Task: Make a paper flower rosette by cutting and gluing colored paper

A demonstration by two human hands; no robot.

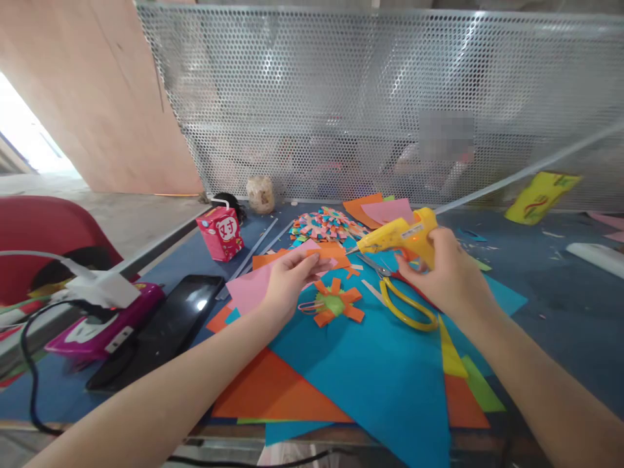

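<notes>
My right hand (446, 266) grips a yellow hot glue gun (404, 235), a long clear glue stick running out of its back. Its nozzle points left, toward my left hand (295, 276), whose fingers are pinched together over pink (256, 283) and orange paper; what they hold is too small to make out. Below the fingertips lies an orange paper flower with a green centre (334, 304), a paper clip (311, 307) at its left side. Yellow-handled scissors (407, 315) rest under the glue gun, on a large blue paper sheet (361, 364).
Finished layered paper flowers (326, 224) are piled behind. On the left are a red drink carton (220, 233), a black phone (160, 331) and a purple power strip (107, 325) with cords. A perforated metal screen (316, 97) borders the back; a yellow packet (541, 197) stands at right.
</notes>
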